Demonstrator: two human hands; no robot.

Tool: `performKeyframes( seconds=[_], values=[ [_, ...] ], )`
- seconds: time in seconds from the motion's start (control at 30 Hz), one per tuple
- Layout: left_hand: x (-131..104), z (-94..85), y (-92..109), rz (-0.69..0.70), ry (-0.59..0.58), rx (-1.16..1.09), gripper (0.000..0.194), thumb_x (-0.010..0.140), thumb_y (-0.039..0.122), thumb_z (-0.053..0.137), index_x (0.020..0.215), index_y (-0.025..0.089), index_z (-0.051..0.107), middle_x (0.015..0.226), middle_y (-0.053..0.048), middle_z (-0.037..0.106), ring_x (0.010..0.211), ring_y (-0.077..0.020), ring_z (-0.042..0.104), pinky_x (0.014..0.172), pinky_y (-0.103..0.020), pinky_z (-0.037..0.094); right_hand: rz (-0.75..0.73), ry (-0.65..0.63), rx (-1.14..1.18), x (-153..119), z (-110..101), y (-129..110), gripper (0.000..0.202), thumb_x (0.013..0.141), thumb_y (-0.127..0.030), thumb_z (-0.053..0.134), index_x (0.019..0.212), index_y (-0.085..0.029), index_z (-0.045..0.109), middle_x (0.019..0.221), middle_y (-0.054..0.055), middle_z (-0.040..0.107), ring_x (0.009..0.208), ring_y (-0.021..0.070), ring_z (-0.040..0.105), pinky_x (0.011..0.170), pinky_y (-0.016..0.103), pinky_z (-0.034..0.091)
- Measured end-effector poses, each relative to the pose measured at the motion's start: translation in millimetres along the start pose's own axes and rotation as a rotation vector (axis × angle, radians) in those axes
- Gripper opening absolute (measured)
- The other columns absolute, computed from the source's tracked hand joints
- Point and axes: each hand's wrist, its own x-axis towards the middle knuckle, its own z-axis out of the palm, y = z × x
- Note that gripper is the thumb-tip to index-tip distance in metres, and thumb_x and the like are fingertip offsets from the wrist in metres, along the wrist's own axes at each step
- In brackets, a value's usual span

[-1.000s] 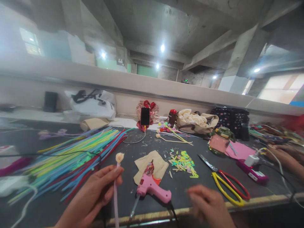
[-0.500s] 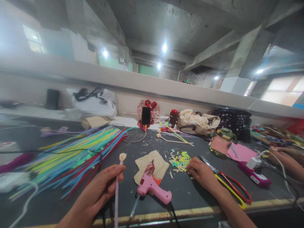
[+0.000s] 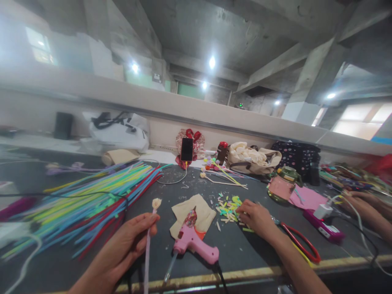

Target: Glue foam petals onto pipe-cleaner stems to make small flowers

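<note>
My left hand pinches a pale lilac pipe cleaner stem with a small cream bud at its top, held upright. My right hand rests at the right side of a pile of short cut pipe cleaner pieces, yellow, green and cream. Its fingers are curled together at the pile's edge; whether a piece is between the fingertips is hidden. Between the hands, a pink hot glue gun lies on a folded beige cloth, a glue stick poking from its rear.
Left lies a big bundle of coloured pipe cleaners. Pliers with red and yellow handles lie partly under my right forearm. A purple power strip, a drink jar and another person's hands are at the right. A phone stands behind.
My right hand has shifted slightly left, further over the cut pieces, and its forearm now covers more of the pliers. My left hand still holds the stem. The whole view has shifted a little.
</note>
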Motion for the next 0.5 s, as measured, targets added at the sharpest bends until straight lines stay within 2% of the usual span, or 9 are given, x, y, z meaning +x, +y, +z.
performKeyframes(
  seconds=[0.1, 0.17, 0.33, 0.4, 0.5],
  values=[
    [0, 0.0, 0, 0.016, -0.013, 0.002, 0.022, 0.056, 0.027, 0.075, 0.054, 0.013, 0.057, 0.044, 0.006, 0.052, 0.031, 0.0014, 0.031, 0.03, -0.008, 0.025, -0.002, 0.006, 0.078, 5, 1, -1, 0.014, 0.07, -0.017, 0.052, 0.068, -0.022, 0.065, 0.077, 0.002, 0.061, 0.069, 0.0159, 0.055, 0.063, 0.026, 0.036],
    [0, -0.9, 0, 0.017, -0.009, 0.011, 0.022, 0.056, 0.027, 0.074, 0.055, 0.014, 0.057, 0.046, 0.006, 0.052, 0.031, 0.0012, 0.031, 0.029, -0.008, 0.025, 0.019, 0.034, 0.154, 6, -1, -1, 0.013, 0.071, -0.019, 0.052, 0.068, -0.02, 0.065, 0.074, 0.002, 0.06, 0.066, 0.0155, 0.054, 0.063, 0.026, 0.036],
    [-1, 0.6, 2, -0.019, 0.029, 0.031, 0.023, 0.053, 0.029, 0.076, 0.053, 0.014, 0.058, 0.042, 0.007, 0.048, 0.031, 0.0004, 0.031, 0.029, -0.008, 0.024, 0.111, 0.105, 0.426, 10, -4, -1, 0.022, 0.075, -0.029, 0.05, 0.086, -0.015, 0.063, 0.069, 0.0, 0.06, 0.064, 0.0143, 0.054, 0.059, 0.024, 0.039],
    [-3, 3.3, 3, -0.027, 0.054, 0.045, 0.023, 0.052, 0.028, 0.076, 0.052, 0.015, 0.057, 0.042, 0.006, 0.049, 0.031, 0.0, 0.031, 0.03, -0.009, 0.025, 0.157, 0.129, 0.536, 12, -4, -3, 0.03, 0.075, -0.033, 0.051, 0.095, -0.014, 0.061, 0.07, 0.0, 0.06, 0.059, 0.0128, 0.053, 0.053, 0.023, 0.038],
    [-4, 5.6, 4, -0.024, 0.032, 0.072, 0.021, 0.055, 0.029, 0.074, 0.052, 0.016, 0.058, 0.042, 0.005, 0.05, 0.031, -0.0009, 0.031, 0.03, -0.01, 0.027, 0.215, 0.145, 0.67, 17, -4, -7, 0.037, 0.072, -0.037, 0.055, 0.1, -0.013, 0.059, 0.068, -0.001, 0.059, 0.052, 0.0106, 0.05, 0.044, 0.021, 0.034]
  ],
)
